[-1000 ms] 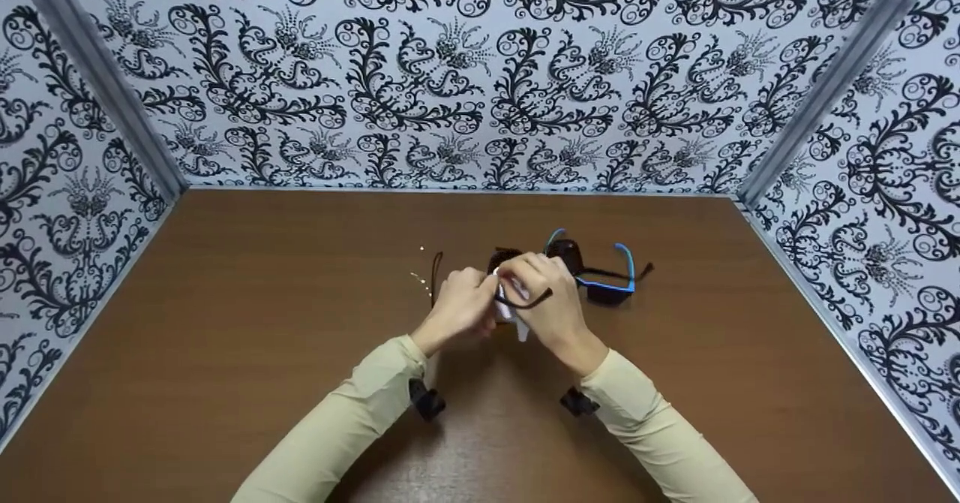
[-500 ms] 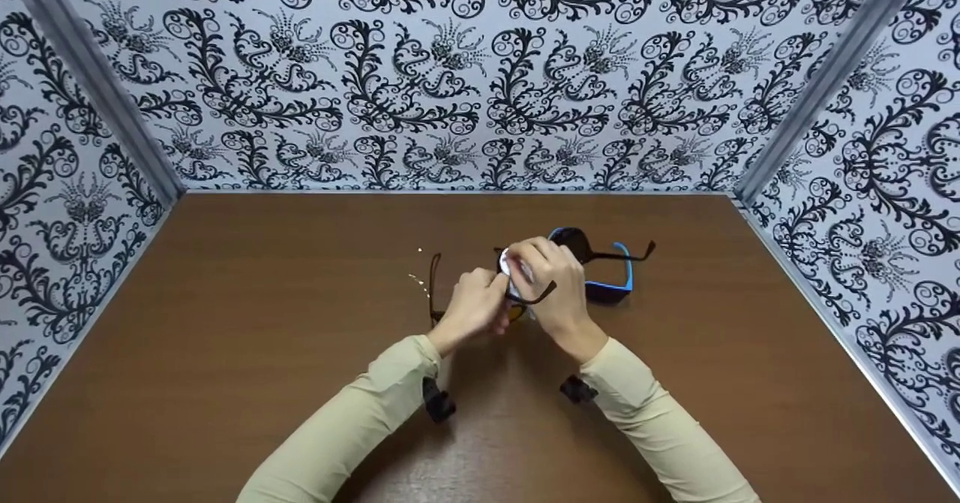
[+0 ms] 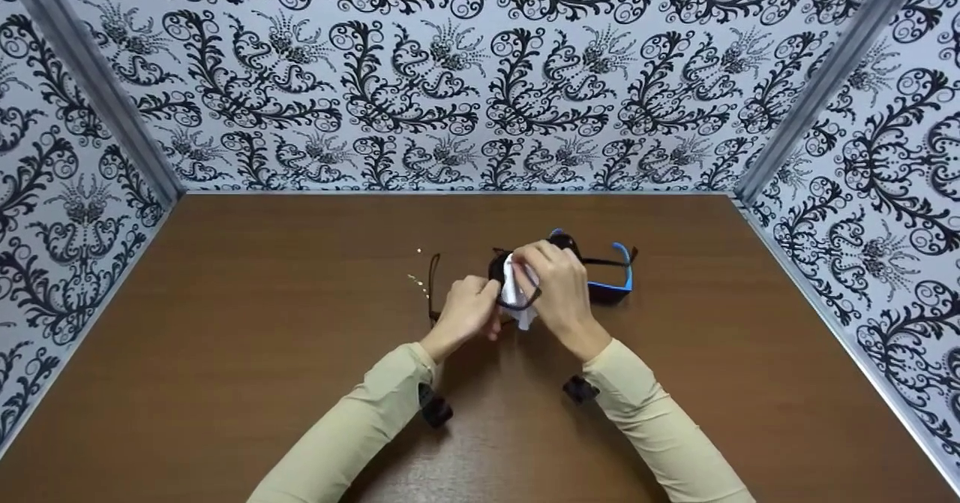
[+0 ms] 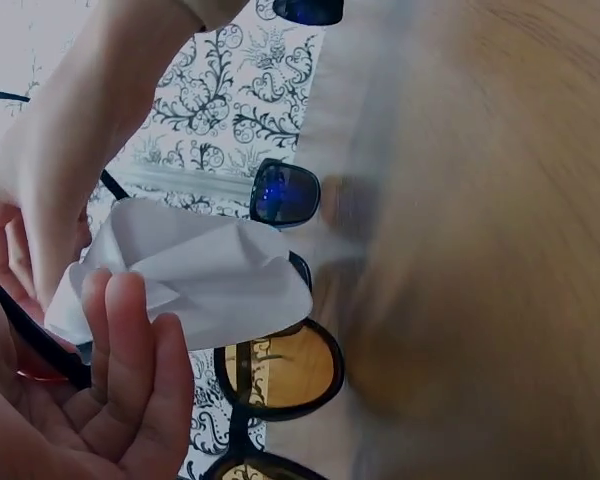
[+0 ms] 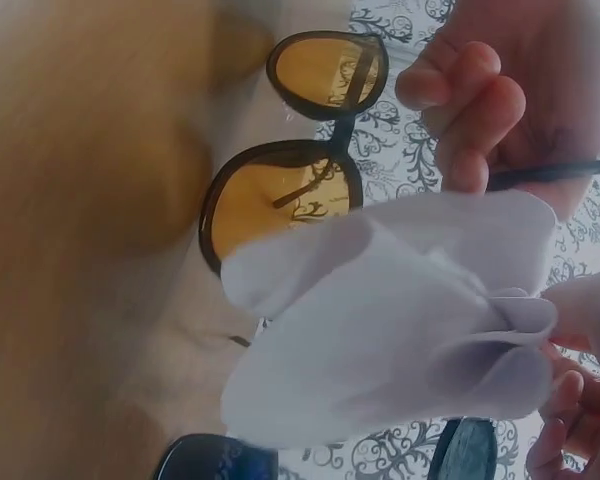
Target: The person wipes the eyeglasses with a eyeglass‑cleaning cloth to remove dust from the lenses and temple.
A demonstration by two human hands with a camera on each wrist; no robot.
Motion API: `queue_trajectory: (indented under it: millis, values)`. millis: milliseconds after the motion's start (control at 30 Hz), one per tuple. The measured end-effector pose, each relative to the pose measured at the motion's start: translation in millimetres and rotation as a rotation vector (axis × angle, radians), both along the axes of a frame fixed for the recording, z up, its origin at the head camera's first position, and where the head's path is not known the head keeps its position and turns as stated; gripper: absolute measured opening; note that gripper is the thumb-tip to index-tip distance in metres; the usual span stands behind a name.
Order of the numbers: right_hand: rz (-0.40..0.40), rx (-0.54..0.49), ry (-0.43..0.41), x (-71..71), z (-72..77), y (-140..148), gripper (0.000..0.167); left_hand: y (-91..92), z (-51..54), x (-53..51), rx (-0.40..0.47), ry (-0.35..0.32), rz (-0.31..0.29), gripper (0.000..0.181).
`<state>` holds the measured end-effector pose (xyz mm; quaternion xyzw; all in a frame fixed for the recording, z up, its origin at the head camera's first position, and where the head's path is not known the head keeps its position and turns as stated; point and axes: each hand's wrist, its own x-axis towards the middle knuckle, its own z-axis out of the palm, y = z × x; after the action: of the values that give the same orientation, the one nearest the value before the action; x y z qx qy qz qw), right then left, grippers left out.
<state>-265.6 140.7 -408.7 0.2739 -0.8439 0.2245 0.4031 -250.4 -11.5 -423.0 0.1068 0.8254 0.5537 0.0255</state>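
Left hand [image 3: 469, 308] grips dark-framed glasses [image 3: 517, 308]; right hand [image 3: 557, 293] pinches white cloth [image 5: 370, 320] against them. Blue-framed sunglasses [image 3: 611, 290] lie just beside right hand.

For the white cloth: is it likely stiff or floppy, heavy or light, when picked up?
The white cloth is probably floppy: it bends into soft folds and creases. Its edges look thin, so it is likely light for its size. Lifted only where the right hand pinches it, it would likely droop, since its lower end hangs loose.
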Motion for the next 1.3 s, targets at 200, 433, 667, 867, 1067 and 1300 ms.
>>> queue_trajectory:
  millis: [200,433,667,867,1067,1300]
  values:
    - [0.038,-0.007,-0.029,3.3,-1.9,-6,0.004,5.6,-0.2,3.6,-0.014,0.023,0.017,0.041]
    - [0.088,0.048,-0.070,11.9,-9.2,-1,0.010,0.6,2.3,1.8,0.012,-0.003,0.048,0.036]
    - [0.052,0.017,-0.060,14.4,-3.2,12,0.013,-8.5,-1.4,3.1,0.010,0.006,0.063,0.038]
    - [0.048,-0.080,-0.105,15.5,6.7,20,0.012,-14.2,-5.5,5.4,0.002,0.011,0.057,0.040]
    - [-0.051,-0.049,-0.162,14.4,11.4,22,0.010,-15.2,-6.7,8.4,-0.016,0.010,0.058,0.041]
    - [-0.253,0.079,-0.166,9.6,13.8,24,0.009,-10.4,-4.1,14.7,-0.087,0.002,0.038,0.041]
